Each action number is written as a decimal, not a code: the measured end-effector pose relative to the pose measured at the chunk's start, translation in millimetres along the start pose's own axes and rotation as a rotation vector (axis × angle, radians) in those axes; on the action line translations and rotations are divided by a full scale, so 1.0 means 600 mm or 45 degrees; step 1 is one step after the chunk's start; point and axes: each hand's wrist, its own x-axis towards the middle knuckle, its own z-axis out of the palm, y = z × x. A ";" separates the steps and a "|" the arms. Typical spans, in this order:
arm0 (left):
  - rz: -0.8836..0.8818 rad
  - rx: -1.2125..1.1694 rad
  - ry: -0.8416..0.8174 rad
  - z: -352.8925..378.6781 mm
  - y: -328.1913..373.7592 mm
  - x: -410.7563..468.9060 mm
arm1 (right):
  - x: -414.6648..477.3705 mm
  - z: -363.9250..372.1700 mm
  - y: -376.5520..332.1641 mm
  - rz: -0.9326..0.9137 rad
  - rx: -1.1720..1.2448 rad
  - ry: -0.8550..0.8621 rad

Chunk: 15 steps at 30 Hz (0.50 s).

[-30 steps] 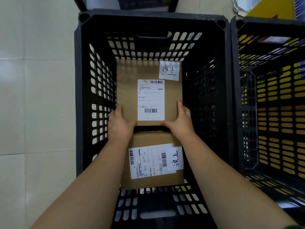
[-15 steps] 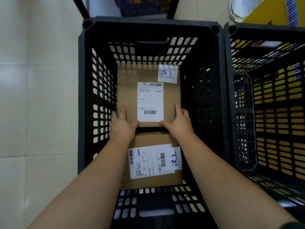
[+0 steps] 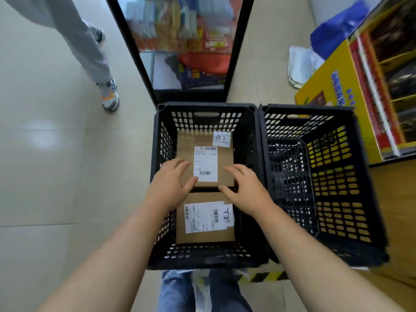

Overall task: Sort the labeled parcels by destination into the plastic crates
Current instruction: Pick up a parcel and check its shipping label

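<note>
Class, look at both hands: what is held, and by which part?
Nothing is held: left hand and right hand hover open over the far parcel.

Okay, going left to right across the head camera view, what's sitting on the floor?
Sneaker of a person standing by → left black crate → right black crate → yellow display stand.

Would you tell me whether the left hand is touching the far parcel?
Cannot tell. In the downward head view the left hand, fingers spread, overlaps the far parcel at its near corner, but any height gap between them is hidden.
</note>
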 end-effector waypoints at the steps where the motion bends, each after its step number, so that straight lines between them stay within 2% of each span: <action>1: 0.007 -0.003 0.020 -0.024 0.014 -0.015 | -0.015 -0.021 -0.017 -0.030 -0.004 0.031; 8: 0.174 0.000 0.223 -0.214 0.136 -0.118 | -0.099 -0.209 -0.147 -0.283 -0.050 0.254; 15: 0.529 0.052 0.512 -0.400 0.283 -0.178 | -0.212 -0.412 -0.229 -0.388 -0.018 0.631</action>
